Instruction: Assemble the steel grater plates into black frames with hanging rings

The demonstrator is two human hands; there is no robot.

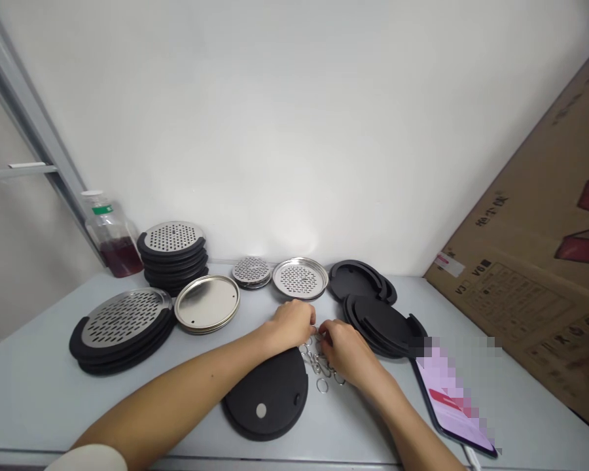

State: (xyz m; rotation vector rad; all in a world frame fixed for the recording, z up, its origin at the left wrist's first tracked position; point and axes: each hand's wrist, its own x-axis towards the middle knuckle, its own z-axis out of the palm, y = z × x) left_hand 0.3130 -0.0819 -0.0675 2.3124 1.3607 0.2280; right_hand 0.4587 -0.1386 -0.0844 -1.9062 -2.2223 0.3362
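My left hand (294, 322) and my right hand (344, 347) meet above a loose pile of small metal rings (322, 386). Curled fingers on both hands come together at the pile's far side. What sits between the fingertips is too small and too hidden to make out. Under my left wrist lies a round black disc (269, 392) with a pale round spot and a small dark slot near its rim; my forearm covers its upper left part. Close to my right hand, several black round trays (385, 324) with raised rims are stacked unevenly.
Perforated metal plates in black holders (127, 320) form stacks at left, beside plain metal discs (209, 301). Perforated discs (300, 278) and black trays (356, 281) line the wall. A bottle of dark red liquid (120, 252), a phone (451, 399) and a cardboard box (535, 261) flank them.
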